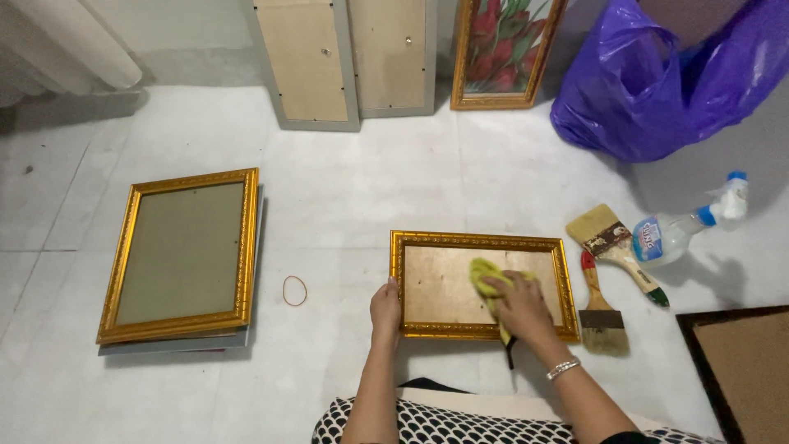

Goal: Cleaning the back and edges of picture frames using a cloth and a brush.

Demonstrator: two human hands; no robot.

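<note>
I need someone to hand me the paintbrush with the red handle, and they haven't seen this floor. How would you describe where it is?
Start at the small gold rectangular picture frame on the white floor, under the person's hands. Just right of it lie two flat paintbrushes; the red-handled paintbrush is the nearer one, bristles toward the person. The other, a wider wooden-handled paintbrush, points its bristles away, beside a clear plastic spray bottle.

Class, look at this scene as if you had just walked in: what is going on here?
A person kneeling on a pale floor presses a yellow cloth with the right hand onto the panel of a small gold frame, while the left hand steadies its left edge. Two paintbrushes and a spray bottle lie to the right, a larger gold frame and a rubber band to the left.
</note>
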